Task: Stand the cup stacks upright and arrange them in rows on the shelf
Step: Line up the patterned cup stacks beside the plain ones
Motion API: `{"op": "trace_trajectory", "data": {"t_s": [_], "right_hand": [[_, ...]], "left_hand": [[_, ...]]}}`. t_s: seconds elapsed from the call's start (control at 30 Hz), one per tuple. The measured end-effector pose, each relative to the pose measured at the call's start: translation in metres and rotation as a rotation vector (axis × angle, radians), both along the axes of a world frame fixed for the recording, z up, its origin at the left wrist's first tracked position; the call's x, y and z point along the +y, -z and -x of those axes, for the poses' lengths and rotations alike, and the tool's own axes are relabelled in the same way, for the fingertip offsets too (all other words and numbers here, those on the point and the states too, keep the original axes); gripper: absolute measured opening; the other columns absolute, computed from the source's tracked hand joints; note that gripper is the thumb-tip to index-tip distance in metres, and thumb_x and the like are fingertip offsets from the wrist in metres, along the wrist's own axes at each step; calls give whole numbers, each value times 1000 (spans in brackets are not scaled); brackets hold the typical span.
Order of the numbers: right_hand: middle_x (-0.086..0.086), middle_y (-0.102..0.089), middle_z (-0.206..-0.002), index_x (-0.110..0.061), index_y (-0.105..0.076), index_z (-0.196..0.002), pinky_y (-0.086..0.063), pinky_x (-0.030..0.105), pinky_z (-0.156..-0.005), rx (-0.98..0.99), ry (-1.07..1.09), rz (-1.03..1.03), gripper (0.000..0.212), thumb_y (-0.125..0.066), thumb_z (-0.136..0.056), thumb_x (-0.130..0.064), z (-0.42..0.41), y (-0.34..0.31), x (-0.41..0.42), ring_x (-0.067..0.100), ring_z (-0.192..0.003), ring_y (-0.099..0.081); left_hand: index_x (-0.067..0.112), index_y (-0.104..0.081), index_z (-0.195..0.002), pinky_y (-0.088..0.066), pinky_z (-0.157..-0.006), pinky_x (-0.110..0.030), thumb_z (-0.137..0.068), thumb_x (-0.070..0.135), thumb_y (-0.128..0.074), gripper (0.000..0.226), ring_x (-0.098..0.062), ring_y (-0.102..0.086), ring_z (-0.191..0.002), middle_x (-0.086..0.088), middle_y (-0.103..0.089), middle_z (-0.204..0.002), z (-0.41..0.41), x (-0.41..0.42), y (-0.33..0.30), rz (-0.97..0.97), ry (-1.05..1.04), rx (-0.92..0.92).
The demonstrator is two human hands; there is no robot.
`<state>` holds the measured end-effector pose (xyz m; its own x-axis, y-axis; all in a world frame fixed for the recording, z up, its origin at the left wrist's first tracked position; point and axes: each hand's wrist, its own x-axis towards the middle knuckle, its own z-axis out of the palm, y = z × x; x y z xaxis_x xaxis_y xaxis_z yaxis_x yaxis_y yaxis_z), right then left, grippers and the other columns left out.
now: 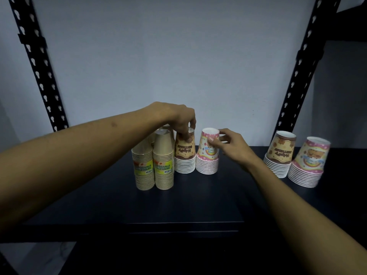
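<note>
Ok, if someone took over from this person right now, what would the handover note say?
Left hand: fingertips pinching the top of the brown-print cup stack.
Right hand: fingers on the upper side of the pink-print cup stack beside it.
Done: two plain tan stacks with yellow labels stand upright in front on the left; more stand behind them, partly hidden.
Left: a second brown-print stack and a second pink-print stack stand apart at the right of the black shelf, leaning in this wide-angle view. Bring them into the row.
</note>
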<state>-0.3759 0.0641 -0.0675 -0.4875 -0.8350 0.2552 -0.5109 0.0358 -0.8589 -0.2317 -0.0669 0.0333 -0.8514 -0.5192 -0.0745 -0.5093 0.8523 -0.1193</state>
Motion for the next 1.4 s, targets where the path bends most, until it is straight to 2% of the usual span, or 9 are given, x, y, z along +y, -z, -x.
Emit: {"op": "trace_trajectory", "data": {"t_s": [0.23,0.37,0.47,0.6,0.7,0.87,1.03,1.2,1.4], "right_hand": [[9,-63,-125,-14,-55,-133,-59,46,-92,-7,11,3,50,-73,-90,-32,-2,1,1,24,-109,-65],[0,-63,-116,-15,-50,-140,-58,43,-92,-28,62,74,60,-69,-91,-43,-6,-1,17,17,-105,-64],[-3,-68,-98,-14,-61,-125,-60,36,-84,24,125,221,40,-71,-92,-35,0,3,46,11,-93,-67],[4,-71,-91,-10,-70,-105,-50,11,-72,130,341,398,14,-71,-93,-18,21,17,97,-3,-78,-64],[9,-71,-90,-7,-69,-95,-51,22,-72,151,604,503,8,-66,-92,-14,42,26,132,3,-71,-60],[27,-50,-126,-1,-52,-123,-39,50,-105,192,906,296,49,-71,-81,-14,74,64,160,44,-119,-49],[21,-27,-158,-5,-19,-155,-29,32,-113,66,753,126,104,-85,-77,-20,108,74,163,35,-145,-33],[13,-52,-146,-15,-17,-157,-42,33,-103,27,670,173,101,-82,-82,-26,130,78,158,28,-128,-57],[11,-57,-134,-21,-34,-147,-47,27,-91,107,576,182,91,-86,-75,-35,125,79,161,19,-114,-62]], "left_hand": [[19,-60,-134,-51,-89,-35,-85,39,-77,55,-25,-61,-108,-6,-64,-132,1,3,-1,12,-24,-28],[23,-32,-154,-44,-106,-42,-81,40,-80,89,-32,-49,-133,-9,-45,-153,0,11,-4,31,-66,-25],[21,-20,-156,-39,-111,-45,-73,49,-84,108,-33,-42,-139,-12,-38,-157,-4,28,-15,7,10,201],[20,-24,-154,-35,-108,-35,-78,55,-77,99,-26,-41,-141,-7,-38,-157,17,73,-5,-165,202,525],[18,-26,-154,-33,-105,-29,-81,51,-77,94,-24,-40,-142,-10,-40,-155,57,109,29,-338,272,635],[16,-13,-158,-36,-106,-33,-80,44,-81,107,-29,-41,-142,-16,-38,-156,128,141,94,-638,177,696],[15,-8,-158,-40,-102,-30,-77,43,-83,114,-25,-49,-136,-8,-47,-152,171,144,136,-836,84,780],[15,-44,-136,-42,-87,-23,-80,38,-82,71,-20,-60,-121,-1,-62,-134,190,145,160,-764,51,858],[18,-46,-136,-40,-86,-19,-77,41,-84,74,-15,-60,-120,2,-62,-135,167,136,160,-705,38,845]]}}
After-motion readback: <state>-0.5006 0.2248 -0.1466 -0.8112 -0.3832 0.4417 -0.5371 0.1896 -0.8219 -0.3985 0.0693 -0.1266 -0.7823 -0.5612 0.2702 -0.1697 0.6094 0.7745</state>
